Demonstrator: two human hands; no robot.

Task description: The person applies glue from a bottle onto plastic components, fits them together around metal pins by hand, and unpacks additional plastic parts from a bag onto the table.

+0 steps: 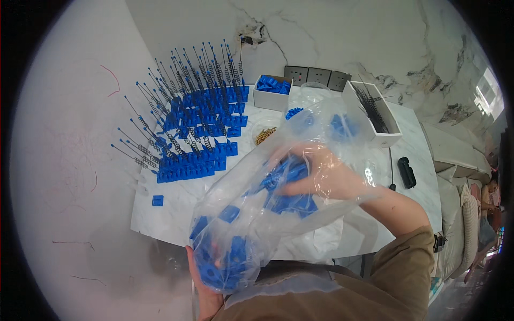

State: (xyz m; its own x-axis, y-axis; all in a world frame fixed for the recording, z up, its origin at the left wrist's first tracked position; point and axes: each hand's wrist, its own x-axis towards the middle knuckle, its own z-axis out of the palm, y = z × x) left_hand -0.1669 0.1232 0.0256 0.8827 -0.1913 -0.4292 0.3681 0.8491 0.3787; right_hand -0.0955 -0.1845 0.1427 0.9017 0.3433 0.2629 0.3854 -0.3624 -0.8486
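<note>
A large clear plastic bag (251, 214) with blue plastic pieces (227, 262) in it spreads across the front of the table. My left hand (206, 294) holds the bag's low end from the left and below; most of its fingers are hidden behind the pieces. My right hand (321, 174) is inside the bag, its fingers curled round several blue plastic pieces (286, 174), seen through the film. Left of the bag, rows of blue blocks (184, 171) stand with upright coil springs on thin rods with blue tips.
A white box of blue pieces (272, 85) stands at the back beside wall sockets (318, 77). Another white box (393, 136) holds dark springs and rods. Brass-coloured pins (265, 135) lie in a clear dish. One blue block (157, 200) sits near the left edge; a black tool (407, 172) lies right.
</note>
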